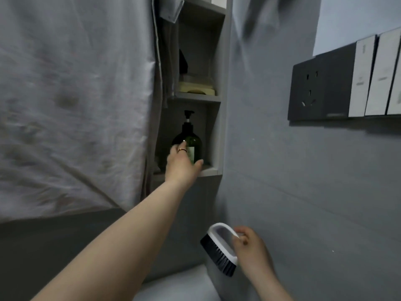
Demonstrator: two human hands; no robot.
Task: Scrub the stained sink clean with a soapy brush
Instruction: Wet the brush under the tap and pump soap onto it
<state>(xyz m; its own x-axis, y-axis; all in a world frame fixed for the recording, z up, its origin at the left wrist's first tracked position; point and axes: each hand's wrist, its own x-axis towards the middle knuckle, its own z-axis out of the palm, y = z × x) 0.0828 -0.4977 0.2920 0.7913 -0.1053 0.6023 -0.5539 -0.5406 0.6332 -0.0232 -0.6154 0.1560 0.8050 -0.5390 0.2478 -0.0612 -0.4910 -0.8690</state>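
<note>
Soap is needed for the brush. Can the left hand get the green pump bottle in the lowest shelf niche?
Likely yes: the left hand lies round the green pump bottle, and the niche is open in front.

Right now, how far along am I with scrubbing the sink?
Early. Done: the brush is picked up, gripped by your right hand. In hand: your left hand wraps the green pump bottle on the lowest shelf, apparently to get soap. Left: soaping the bristles, which show no foam, and then all the scrubbing itself.
</note>
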